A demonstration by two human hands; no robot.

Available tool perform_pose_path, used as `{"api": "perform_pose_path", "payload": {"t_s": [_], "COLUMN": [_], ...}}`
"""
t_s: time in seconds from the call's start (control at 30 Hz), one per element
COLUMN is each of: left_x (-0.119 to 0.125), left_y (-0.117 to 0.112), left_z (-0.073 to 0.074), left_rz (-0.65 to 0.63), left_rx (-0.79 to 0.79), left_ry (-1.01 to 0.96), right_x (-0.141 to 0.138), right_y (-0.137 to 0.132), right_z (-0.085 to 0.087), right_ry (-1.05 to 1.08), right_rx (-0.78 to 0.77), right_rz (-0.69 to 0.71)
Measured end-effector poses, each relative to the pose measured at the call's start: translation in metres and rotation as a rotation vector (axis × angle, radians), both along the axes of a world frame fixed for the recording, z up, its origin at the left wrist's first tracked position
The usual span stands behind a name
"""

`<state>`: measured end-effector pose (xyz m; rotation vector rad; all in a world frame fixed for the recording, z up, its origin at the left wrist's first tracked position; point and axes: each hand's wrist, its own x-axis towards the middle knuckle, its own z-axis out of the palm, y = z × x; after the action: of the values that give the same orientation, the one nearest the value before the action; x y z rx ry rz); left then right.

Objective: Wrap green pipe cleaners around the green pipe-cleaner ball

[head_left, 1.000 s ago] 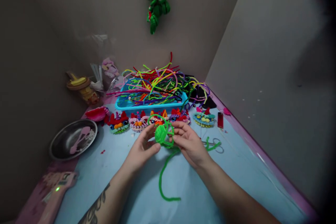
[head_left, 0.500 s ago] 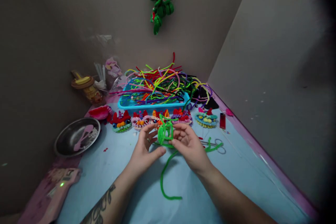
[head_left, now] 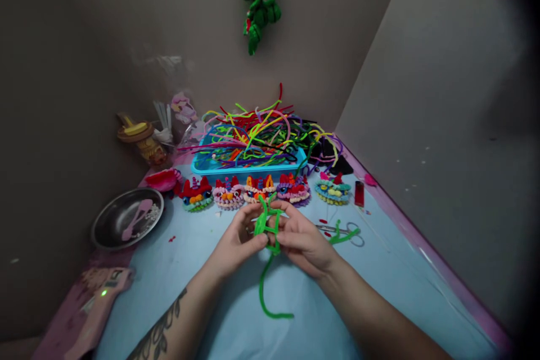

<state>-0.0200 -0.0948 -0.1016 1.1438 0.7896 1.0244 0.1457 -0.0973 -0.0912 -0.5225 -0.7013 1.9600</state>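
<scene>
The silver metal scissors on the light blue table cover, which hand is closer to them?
Right. The right hand is just to the left of the scissors; the left hand is farther, across the bright green fuzzy-wire frame both hands hold.

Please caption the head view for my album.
Bare hands hold a looped, fuzzy green piece before a rectangular blue tray of multicoloured fuzzy stems.

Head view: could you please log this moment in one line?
left hand; right hand; both holding: green fuzzy wire frame; nearby: silver metal scissors
</scene>
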Motion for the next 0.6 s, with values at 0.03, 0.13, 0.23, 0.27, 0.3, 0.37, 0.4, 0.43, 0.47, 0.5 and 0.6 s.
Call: {"api": "perform_pose_path", "payload": {"t_s": [0.03, 0.13, 0.23, 0.27, 0.3, 0.37, 0.4, 0.43, 0.47, 0.5, 0.6], "left_x": [0.0001, 0.0006, 0.0013, 0.0014, 0.0015, 0.0013, 0.0012, 0.0010, 0.0007, 0.0005, -0.0004], "left_y": [-0.0003, -0.0013, -0.0025, -0.0028, -0.0030, -0.0031, -0.0031, -0.0030, -0.0028, -0.0026, -0.0018], "left_z": [0.0009, 0.0021, 0.0012, 0.0008, 0.0005, 0.0004, 0.0005, 0.0008, 0.0011, 0.0015, 0.0023], "left_rz": [0.001, -0.007, -0.008, -0.004, 0.001, 0.005, 0.005, 0.005, 0.006, 0.006, 0.015], "left_rx": [0.000, -0.001, 0.003, 0.006, 0.008, 0.015, 0.016, 0.018, 0.019, 0.022, 0.039], "left_ry": [-0.004, -0.015, -0.022, -0.021, -0.019, -0.020, -0.022, -0.024, -0.027, -0.030, -0.037], "right_x": [0.0000, -0.0001, -0.0004, -0.0006, -0.0008, -0.0013, -0.0015, -0.0018, -0.0021, -0.0023, -0.0024], "right_y": [-0.0004, -0.0014, -0.0020, -0.0022, -0.0023, -0.0026, -0.0028, -0.0030, -0.0031, -0.0031, -0.0026], "right_z": [0.0000, 0.0002, 0.0009, 0.0012, 0.0015, 0.0023, 0.0028, 0.0032, 0.0035, 0.0037, 0.0030], "right_ry": [0.001, -0.005, -0.031, -0.037, -0.042, -0.042, -0.039, -0.037, -0.037, -0.037, -0.041], "right_rx": [0.005, 0.016, 0.014, 0.013, 0.013, 0.018, 0.021, 0.022, 0.023, 0.023, 0.020], "right_rz": [0.012, 0.030, 0.021, 0.019, 0.018, 0.019, 0.021, 0.019, 0.014, 0.008, -0.018]}}
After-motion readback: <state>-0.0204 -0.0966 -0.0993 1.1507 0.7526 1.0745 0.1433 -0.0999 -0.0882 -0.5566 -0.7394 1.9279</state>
